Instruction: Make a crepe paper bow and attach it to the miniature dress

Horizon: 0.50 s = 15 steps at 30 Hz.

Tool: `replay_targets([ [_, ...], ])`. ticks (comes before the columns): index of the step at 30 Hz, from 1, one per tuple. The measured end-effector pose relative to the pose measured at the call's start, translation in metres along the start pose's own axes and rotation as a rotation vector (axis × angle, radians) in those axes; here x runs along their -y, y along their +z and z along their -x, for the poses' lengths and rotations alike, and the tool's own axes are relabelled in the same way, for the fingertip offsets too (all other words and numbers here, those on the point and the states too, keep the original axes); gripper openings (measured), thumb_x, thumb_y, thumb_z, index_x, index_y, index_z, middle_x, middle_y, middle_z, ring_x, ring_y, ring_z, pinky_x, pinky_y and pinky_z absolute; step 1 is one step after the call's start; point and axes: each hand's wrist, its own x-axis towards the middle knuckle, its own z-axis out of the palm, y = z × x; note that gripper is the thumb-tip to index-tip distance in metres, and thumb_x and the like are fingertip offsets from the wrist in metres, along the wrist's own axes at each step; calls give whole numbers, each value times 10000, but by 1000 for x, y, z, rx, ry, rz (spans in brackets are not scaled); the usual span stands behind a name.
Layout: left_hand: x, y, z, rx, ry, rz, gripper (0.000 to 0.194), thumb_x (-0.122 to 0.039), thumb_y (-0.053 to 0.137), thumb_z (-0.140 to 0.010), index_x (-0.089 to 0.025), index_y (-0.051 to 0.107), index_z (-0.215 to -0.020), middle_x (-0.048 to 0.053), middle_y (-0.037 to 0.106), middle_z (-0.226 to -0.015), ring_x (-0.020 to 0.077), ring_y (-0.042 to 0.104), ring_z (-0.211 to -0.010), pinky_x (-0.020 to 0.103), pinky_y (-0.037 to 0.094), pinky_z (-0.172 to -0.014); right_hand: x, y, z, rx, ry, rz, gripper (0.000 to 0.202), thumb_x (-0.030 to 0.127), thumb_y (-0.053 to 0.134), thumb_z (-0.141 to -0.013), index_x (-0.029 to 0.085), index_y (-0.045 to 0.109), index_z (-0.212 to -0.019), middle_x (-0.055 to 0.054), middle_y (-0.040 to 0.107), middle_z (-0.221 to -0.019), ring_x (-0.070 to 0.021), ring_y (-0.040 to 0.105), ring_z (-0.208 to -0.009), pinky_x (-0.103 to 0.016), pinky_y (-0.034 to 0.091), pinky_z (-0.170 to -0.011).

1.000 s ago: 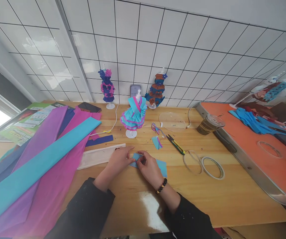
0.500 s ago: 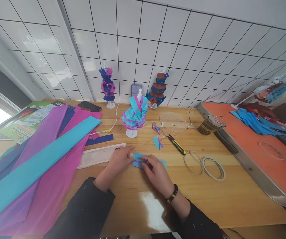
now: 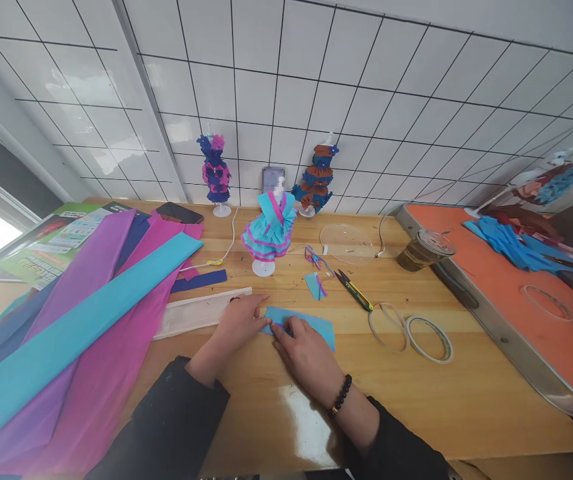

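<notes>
Flatter than half a second ago, my right hand (image 3: pixel 309 357) leaves more blue strip (image 3: pixel 312 325) showing on the table (image 3: pixel 246 407); whether its fingertips pinch, I cannot tell. My left hand (image 3: pixel 239 323), thumb and forefinger apart, steadies the strip's left end.

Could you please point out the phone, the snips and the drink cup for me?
Phone (image 3: pixel 180 213), head view: its dark face.
Snips (image 3: pixel 355 292), head view: the handle.
Cup (image 3: pixel 414 255), head view: its side.
</notes>
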Motion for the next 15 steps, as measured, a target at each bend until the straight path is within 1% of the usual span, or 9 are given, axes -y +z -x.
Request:
replay_targets([
  [8, 4, -2, 0, 19, -1, 46, 446, -305, 552, -708, -206, 532, -1142, -2, 618, -732, 178, 544, -757, 275, 373, -722, 0, 3, 1, -5, 18, -40, 282, 273, 408, -875, 163, 526, -1107, -91, 510, -886, -193, 508, -822, -313, 449, -710],
  [15, 6, -3, -2, 19, -6, 101, 412, -287, 513, -730, -199, 536, -1132, 4, 614, -733, 173, 549, -732, 262, 384, -670, -1, 0, 1, 7, 19, -53, 288, 252, 427, -865, 162, 513, -1125, -96, 508, -910, -191, 512, -833, -313, 457, -720],
])
